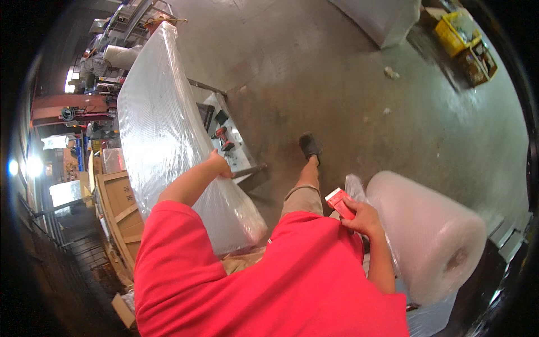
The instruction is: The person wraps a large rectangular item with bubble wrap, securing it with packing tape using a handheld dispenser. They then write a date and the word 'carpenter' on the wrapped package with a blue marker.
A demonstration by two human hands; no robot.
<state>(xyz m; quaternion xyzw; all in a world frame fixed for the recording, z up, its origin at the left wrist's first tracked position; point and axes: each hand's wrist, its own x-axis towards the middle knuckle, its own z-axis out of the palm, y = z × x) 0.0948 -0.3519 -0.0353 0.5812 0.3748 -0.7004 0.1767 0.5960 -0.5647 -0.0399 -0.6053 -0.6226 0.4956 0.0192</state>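
A long, flat panel [163,118] wrapped in clear bubble wrap stands at my left, its film shiny and creased. My left hand [220,164] is curled at its right edge, with the fingertips partly out of sight. In my right hand [365,218] is a small red-and-white box-like object [341,203], held in front of my right side; its exact kind does not show. Beside that hand stands a big roll of bubble wrap [421,230], with a loose flap of film next to my fingers.
Beyond the panel, a low metal-framed stand [238,151] carries a red-and-black cordless drill [223,138]. A cardboard carton in a wooden frame [120,205] stands at left. A yellow crate [456,35] sits far right, near a grey wrapped block [387,19]. Scraps [391,72] lie on the floor.
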